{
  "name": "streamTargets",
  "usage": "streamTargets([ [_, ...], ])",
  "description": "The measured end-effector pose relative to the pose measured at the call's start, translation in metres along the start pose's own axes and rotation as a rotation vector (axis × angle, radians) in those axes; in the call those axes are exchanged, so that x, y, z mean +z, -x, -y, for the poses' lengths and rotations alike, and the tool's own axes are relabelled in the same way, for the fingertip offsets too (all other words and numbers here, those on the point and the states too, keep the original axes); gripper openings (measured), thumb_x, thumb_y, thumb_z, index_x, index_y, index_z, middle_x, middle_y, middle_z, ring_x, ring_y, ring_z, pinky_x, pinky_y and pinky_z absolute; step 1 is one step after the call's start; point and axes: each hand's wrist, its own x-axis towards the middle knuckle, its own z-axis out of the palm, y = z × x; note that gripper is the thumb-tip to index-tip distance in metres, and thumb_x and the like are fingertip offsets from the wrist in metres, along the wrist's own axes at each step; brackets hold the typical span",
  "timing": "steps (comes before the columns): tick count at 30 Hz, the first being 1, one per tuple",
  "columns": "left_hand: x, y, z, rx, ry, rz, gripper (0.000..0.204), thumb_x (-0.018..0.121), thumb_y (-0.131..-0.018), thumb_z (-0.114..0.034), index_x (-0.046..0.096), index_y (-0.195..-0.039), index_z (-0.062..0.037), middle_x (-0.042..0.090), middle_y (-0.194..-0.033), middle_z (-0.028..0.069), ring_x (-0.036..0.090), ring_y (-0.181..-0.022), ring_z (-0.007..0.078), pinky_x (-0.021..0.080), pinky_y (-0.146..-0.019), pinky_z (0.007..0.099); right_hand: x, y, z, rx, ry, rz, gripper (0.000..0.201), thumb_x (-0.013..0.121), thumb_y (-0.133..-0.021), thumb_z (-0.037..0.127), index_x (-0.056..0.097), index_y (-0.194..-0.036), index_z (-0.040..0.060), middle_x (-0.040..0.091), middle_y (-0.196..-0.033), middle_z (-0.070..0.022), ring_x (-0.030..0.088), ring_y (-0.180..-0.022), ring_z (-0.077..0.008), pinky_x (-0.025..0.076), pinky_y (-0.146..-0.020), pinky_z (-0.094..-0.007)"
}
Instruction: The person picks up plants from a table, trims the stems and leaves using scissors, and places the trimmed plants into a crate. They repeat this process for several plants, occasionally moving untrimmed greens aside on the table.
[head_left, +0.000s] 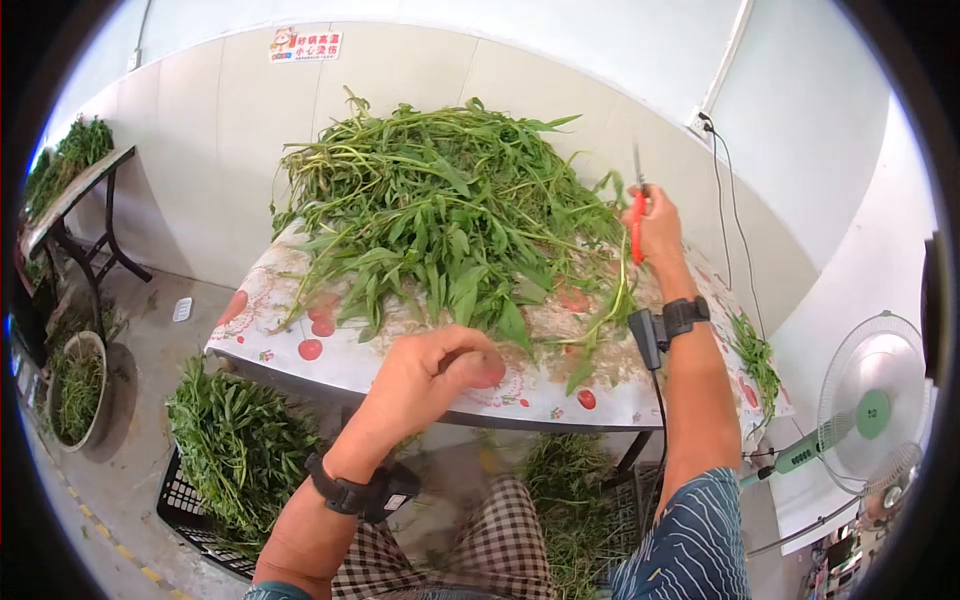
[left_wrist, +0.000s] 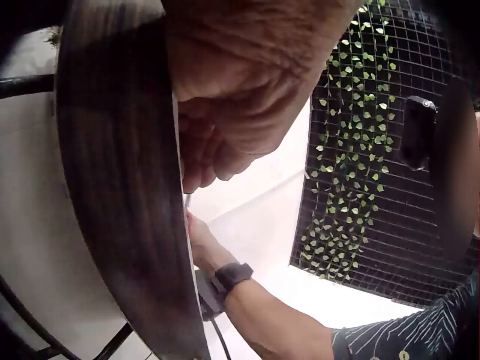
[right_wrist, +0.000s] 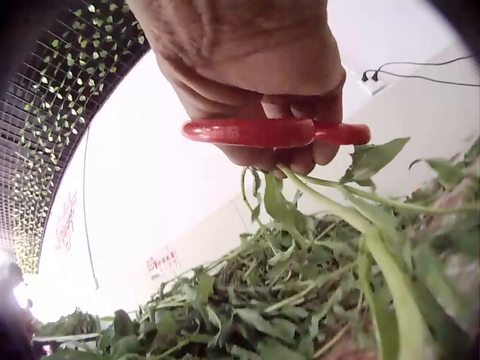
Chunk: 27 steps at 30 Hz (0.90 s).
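My right hand (head_left: 660, 228) grips scissors with red handles (head_left: 637, 238) over the right side of the table, the blade pointing up and away. In the right wrist view, a leafy green stem (right_wrist: 341, 210) reaches right up to the fingertips below the handles. A big heap of leafy greens (head_left: 420, 215) covers the back and middle of the table. My left hand (head_left: 425, 375) hovers at the table's front edge, fingers loosely curled, with nothing visible in them. In front of the right forearm, a leafy sprig (head_left: 600, 330) lies on the tablecloth (head_left: 265, 300).
A black crate heaped with greens (head_left: 235, 440) stands on the floor at left; more greens (head_left: 565, 490) lie below the table. A basin (head_left: 98, 420) and side table (head_left: 85, 190) are farther left. To the right are a fan (head_left: 872, 410) and hanging cables (head_left: 725, 200).
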Motion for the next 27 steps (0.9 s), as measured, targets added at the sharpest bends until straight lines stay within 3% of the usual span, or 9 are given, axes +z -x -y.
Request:
streamTargets([
  [4,0.0,0.0,-0.005,-0.025,0.0,0.017,0.014,0.055,-0.083,-0.009,0.061,-0.093,-0.0004,0.062,-0.079,0.0058,0.057,-0.07,0.0129,0.046,-0.065,0.0259,-0.041,-0.001,0.018,0.123,-0.492,0.081,0.044,0.063,-0.069,0.004,0.048,-0.11,-0.0002,0.053,-0.072,0.0002,0.046,-0.057,-0.0059,0.038,-0.051,-0.02],
  [14,0.0,-0.002,0.008,0.01,0.05,0.03,0.016,0.05,-0.088,-0.011,0.061,-0.087,0.0006,0.061,-0.074,0.0023,0.056,-0.069,0.0092,0.046,-0.064,0.0239,-0.043,0.035,0.068,0.038,-0.595,0.312,0.046,0.062,-0.071,0.005,0.051,-0.115,0.0012,0.058,-0.082,-0.0028,0.052,-0.071,-0.0088,0.043,-0.067,-0.0222],
  [18,0.0,-0.002,0.014,0.005,0.083,0.018,0.016,0.051,-0.088,-0.011,0.061,-0.089,0.0007,0.061,-0.075,0.0025,0.056,-0.068,0.0092,0.046,-0.064,0.0243,-0.035,0.049,0.104,0.01,-0.497,0.511,0.047,0.067,-0.072,0.008,0.051,-0.115,0.001,0.056,-0.08,-0.0023,0.052,-0.07,-0.0085,0.044,-0.067,-0.0226],
  [21,-0.002,-0.002,0.012,0.008,0.015,0.013,0.017,0.052,-0.088,-0.013,0.061,-0.089,0.0009,0.06,-0.075,0.0034,0.055,-0.068,0.0096,0.046,-0.063,0.0246,-0.019,0.05,0.103,-0.014,-0.504,0.574,0.048,0.068,-0.072,0.009,0.05,-0.116,0.001,0.057,-0.082,-0.0028,0.052,-0.071,-0.0084,0.044,-0.067,-0.0234],
  [24,-0.002,-0.003,0.015,0.03,0.021,0.003,0.018,0.052,-0.088,-0.014,0.061,-0.089,0.0011,0.06,-0.076,0.0041,0.056,-0.067,0.0099,0.045,-0.062,0.0247,-0.011,0.044,0.1,-0.043,-0.498,0.434,0.049,0.067,-0.072,0.009,0.05,-0.117,0.0009,0.059,-0.084,-0.0037,0.053,-0.072,-0.0088,0.044,-0.067,-0.0235],
  [27,-0.004,-0.002,0.012,0.029,0.022,0.011,0.019,0.051,-0.088,-0.015,0.061,-0.089,0.0014,0.059,-0.077,0.0039,0.055,-0.067,0.0101,0.045,-0.062,0.0249,-0.021,0.042,0.107,-0.01,-0.597,0.482,0.049,0.068,-0.071,0.009,0.051,-0.116,0.001,0.059,-0.086,-0.0042,0.054,-0.074,-0.0093,0.045,-0.069,-0.0236],
])
